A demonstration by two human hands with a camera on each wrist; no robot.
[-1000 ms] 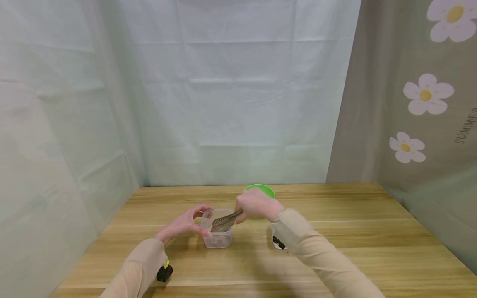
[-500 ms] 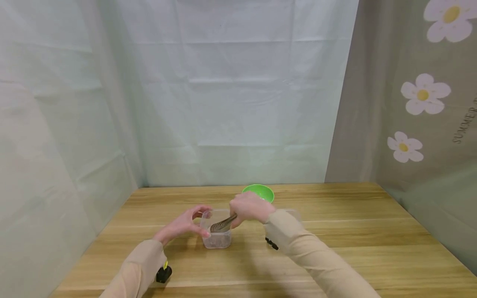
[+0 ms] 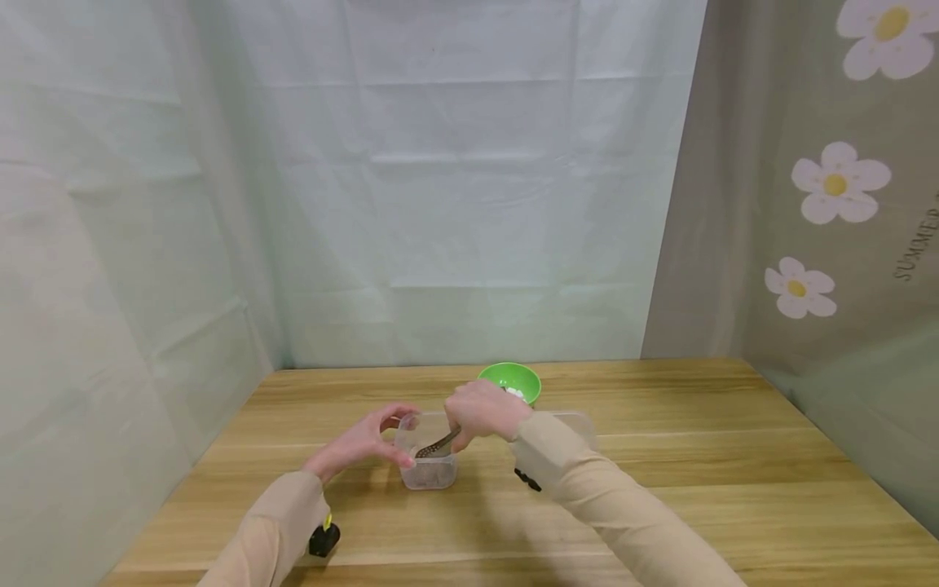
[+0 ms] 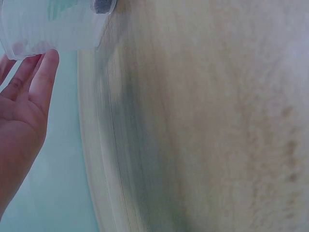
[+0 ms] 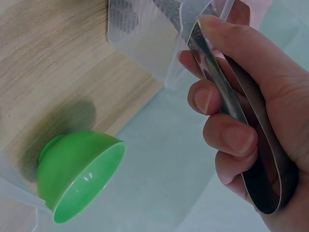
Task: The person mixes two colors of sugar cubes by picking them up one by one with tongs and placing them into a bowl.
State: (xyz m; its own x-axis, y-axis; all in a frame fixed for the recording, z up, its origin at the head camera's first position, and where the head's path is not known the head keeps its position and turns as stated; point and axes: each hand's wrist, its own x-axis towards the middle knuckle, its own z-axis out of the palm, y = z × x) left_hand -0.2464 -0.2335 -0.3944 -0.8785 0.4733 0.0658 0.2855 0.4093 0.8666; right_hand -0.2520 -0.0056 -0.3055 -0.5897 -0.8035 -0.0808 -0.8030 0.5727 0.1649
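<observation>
Gripped in the curled fingers and thumb of the right hand (image 3: 484, 412), metal tongs (image 5: 217, 79) slant down into the clear tub (image 3: 429, 479), their perforated end below its rim. On the tub's left side, the left hand (image 3: 363, 440) holds it, thumb at the near wall and fingers at the far one. Beyond the tub and to its right sits a green bowl (image 3: 508, 376) with white pieces (image 3: 516, 393) inside; a second clear container (image 3: 578, 422) stands to the tub's right, partly hidden by the sleeve. Whether the tongs have caught anything cannot be told. Judged from this pose, the step in hand is working the tongs inside the tub; the next move calls for a firm squeeze, with the tub kept steady.
</observation>
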